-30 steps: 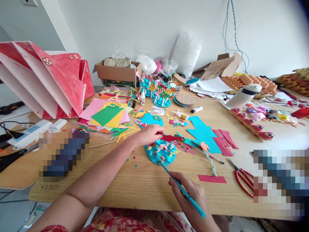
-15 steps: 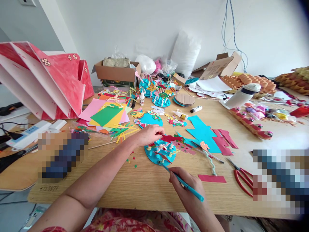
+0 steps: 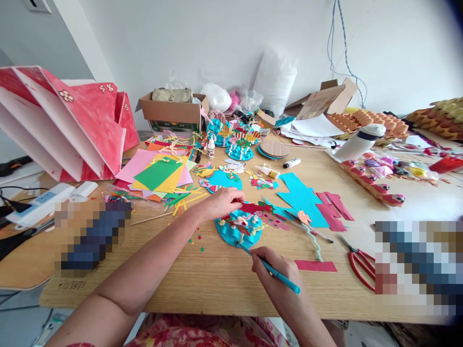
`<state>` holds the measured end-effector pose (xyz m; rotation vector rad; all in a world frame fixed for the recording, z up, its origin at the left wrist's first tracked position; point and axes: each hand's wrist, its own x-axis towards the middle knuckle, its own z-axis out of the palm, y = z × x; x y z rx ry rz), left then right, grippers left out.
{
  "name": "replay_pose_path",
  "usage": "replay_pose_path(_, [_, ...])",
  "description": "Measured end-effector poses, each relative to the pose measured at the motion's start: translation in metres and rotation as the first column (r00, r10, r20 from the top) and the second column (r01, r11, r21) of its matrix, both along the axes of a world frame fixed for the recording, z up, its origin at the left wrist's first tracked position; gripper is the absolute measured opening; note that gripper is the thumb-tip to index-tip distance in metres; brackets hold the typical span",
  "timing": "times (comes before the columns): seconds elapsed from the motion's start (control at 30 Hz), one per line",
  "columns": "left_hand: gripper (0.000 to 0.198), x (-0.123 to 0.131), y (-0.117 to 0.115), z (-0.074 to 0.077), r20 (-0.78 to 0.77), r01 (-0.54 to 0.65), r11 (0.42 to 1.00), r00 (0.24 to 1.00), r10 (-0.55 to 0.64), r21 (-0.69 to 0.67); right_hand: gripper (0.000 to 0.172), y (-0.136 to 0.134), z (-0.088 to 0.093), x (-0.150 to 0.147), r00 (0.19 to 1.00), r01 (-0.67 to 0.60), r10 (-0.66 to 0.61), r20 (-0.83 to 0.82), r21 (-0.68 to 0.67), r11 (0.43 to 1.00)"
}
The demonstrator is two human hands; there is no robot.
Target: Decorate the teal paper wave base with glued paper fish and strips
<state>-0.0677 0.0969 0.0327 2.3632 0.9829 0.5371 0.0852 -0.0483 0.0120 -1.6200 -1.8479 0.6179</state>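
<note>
A: Tag right hand [image 3: 277, 270]?
B: Clamped round teal pen [image 3: 287, 283], aimed at near rim of ribboned blue disc [image 3: 223, 235]
A: And left hand [image 3: 226, 200]?
B: With fingers bunched together by red cutout [image 3: 253, 208], can't tell if gripping
A: Where to put disc?
B: On table [image 3: 202, 294], between hands, left of scissors [image 3: 356, 250]

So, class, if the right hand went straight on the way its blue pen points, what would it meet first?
Probably the decorated blue disc: the blue pen in the right hand points at its near edge, though one view cannot settle whether the tip touches.
</note>
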Motion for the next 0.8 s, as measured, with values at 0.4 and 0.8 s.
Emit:
replay_pose_path(0.4, [0.01, 0.001, -0.002, 0.0, 0.018, 0.001, 0.999, 1.0, 0.0, -0.052, 0.021, -0.015, -0.014, 0.0, 1.0, -0.021, 0.022, -0.014, 0.071, 0.997])
replay_pose_path(0.8, [0.01, 0.001, 0.0, -0.004, 0.04, 0.013, 0.999, 0.999, -0.014, 0.031, 0.02, -0.018, -0.02, -0.002, 0.999, -0.028, 0.03, -0.016, 0.1, 0.995])
